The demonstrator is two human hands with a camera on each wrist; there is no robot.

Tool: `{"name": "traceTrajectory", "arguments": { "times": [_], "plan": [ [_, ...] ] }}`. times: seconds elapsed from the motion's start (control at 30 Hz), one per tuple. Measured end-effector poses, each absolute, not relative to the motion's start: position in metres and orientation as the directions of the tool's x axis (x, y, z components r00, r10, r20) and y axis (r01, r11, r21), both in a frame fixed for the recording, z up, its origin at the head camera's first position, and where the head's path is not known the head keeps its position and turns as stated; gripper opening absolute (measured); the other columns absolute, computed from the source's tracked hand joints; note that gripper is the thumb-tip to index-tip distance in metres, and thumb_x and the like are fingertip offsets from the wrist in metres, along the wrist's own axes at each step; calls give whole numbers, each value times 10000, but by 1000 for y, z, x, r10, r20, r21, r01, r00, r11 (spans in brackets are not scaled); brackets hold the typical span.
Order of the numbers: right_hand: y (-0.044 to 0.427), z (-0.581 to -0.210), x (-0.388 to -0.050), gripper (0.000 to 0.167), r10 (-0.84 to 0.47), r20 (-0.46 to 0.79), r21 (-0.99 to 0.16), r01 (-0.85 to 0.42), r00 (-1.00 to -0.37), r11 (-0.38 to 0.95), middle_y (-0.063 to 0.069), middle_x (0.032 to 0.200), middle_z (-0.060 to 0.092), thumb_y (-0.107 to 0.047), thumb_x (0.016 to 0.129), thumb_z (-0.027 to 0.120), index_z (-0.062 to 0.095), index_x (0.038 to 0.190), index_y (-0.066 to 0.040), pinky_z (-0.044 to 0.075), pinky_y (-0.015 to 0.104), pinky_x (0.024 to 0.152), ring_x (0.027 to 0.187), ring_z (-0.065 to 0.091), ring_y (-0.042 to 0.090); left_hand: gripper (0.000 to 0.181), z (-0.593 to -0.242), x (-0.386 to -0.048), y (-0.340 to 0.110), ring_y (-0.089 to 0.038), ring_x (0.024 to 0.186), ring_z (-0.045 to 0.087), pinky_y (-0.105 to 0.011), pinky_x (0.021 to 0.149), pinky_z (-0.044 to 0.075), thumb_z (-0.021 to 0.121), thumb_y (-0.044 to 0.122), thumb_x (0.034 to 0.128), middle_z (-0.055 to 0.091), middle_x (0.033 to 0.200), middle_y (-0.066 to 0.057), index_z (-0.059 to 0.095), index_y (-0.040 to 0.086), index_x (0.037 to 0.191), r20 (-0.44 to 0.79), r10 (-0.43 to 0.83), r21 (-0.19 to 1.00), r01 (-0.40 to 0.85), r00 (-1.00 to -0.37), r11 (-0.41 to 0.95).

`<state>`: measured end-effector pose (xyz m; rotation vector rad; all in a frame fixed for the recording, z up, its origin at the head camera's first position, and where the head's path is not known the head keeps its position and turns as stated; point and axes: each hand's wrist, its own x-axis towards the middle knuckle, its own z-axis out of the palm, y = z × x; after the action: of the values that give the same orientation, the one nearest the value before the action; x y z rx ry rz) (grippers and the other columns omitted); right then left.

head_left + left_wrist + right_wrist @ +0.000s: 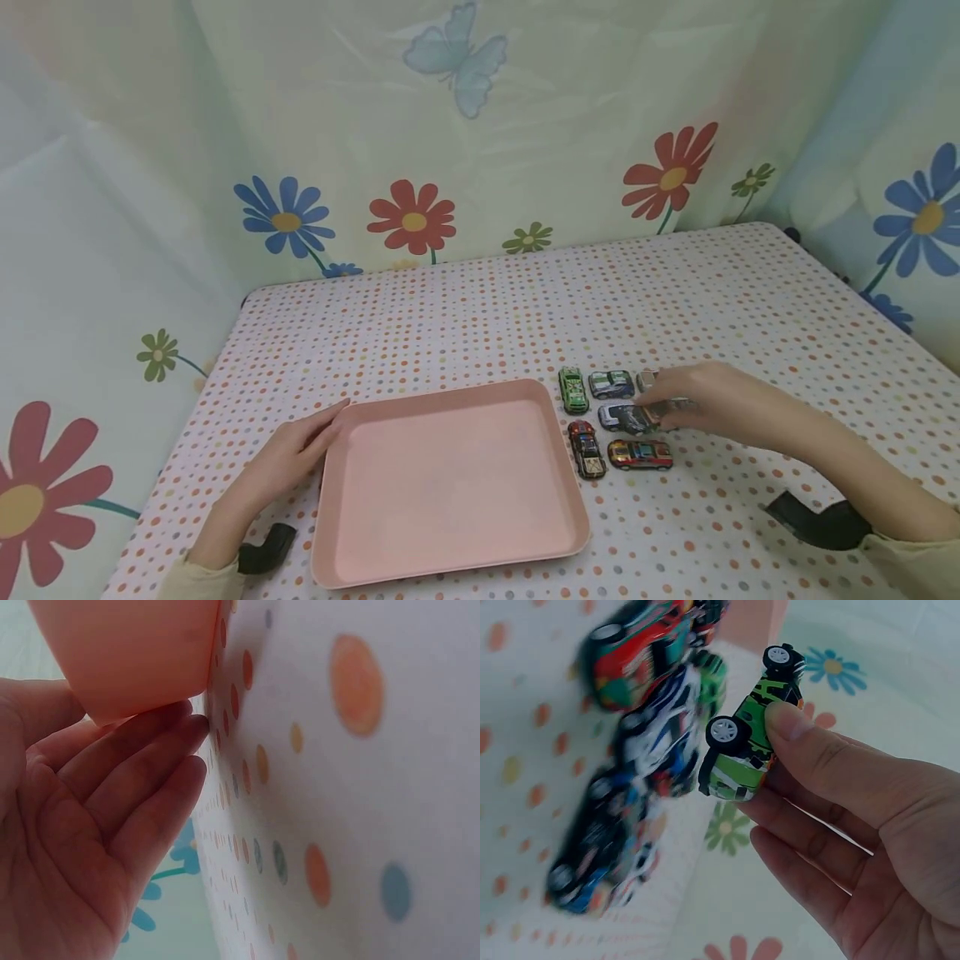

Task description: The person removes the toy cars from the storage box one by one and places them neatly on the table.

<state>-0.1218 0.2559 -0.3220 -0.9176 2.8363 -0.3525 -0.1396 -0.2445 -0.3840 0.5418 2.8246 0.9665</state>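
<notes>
A pink tray point(457, 479) lies on the table. At its back left corner my left hand point(296, 458) holds the edge; in the left wrist view the thumb meets the rim and the fingers point(154, 765) reach round the wall point(142, 652), their tips partly hidden. My right hand point(708, 404) pinches a green and black toy car point(754, 724) between thumb and fingers, just above the other cars. Beneath and beside it are a white and black car point(621, 418), a white and blue car point(611, 384) and a red and yellow car point(640, 454).
Along the tray's right wall stand a green car point(573, 390) and a dark red and tan car point(587, 450). A further car point(647, 380) is partly hidden by my right hand. The dotted tablecloth point(465, 325) ends at a flowered curtain point(525, 150).
</notes>
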Motion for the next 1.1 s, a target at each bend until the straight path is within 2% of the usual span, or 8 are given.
{"name": "traceTrajectory", "arguments": {
  "times": [0.27, 0.47, 0.7, 0.93, 1.1],
  "plan": [
    [296, -345, -102, 289, -479, -134, -250, -438, -868, 864, -14, 951, 657, -116, 728, 791, 714, 1006, -128, 531, 373, 673, 860, 634, 231, 441, -382, -135, -247, -380, 1206, 446, -541, 942, 378, 449, 248, 1011, 500, 1315, -194, 445, 23, 1390, 23, 351, 600, 294, -936, 744],
    [304, -359, -94, 293, -474, -84, -215, -448, -877, 868, -52, 886, 636, -102, 690, 815, 702, 959, -129, 524, 303, 611, 777, 630, 175, 435, -379, -134, -251, -378, 1209, 442, -538, 942, 380, 448, 229, 1012, 495, 1318, -198, 440, 18, 1392, 28, 359, 606, 301, -933, 737],
    [297, -363, -93, 300, -459, -90, -175, -440, -884, 881, 24, 924, 649, -98, 671, 829, 700, 940, -130, 533, 399, 678, 840, 636, 254, 436, -380, -134, -251, -377, 1208, 444, -536, 940, 383, 454, 229, 1010, 495, 1317, -198, 441, 16, 1391, 30, 367, 614, 306, -930, 727],
    [295, -363, -91, 319, -453, -94, -190, -431, -887, 882, 37, 943, 642, -120, 686, 822, 694, 979, -128, 534, 403, 675, 856, 631, 273, 440, -382, -134, -250, -371, 1214, 439, -530, 946, 378, 447, 233, 1012, 486, 1332, -182, 439, 3, 1387, 38, 368, 603, 315, -929, 733],
    [297, -360, -86, 372, -432, -68, -184, -414, -900, 892, 109, 1001, 646, -175, 692, 821, 690, 1034, -108, 528, 435, 689, 898, 621, 316, 453, -382, -134, -251, -364, 1226, 427, -523, 958, 370, 437, 253, 1015, 469, 1348, -175, 429, 1, 1392, 31, 371, 596, 315, -928, 739]
  ]
}}
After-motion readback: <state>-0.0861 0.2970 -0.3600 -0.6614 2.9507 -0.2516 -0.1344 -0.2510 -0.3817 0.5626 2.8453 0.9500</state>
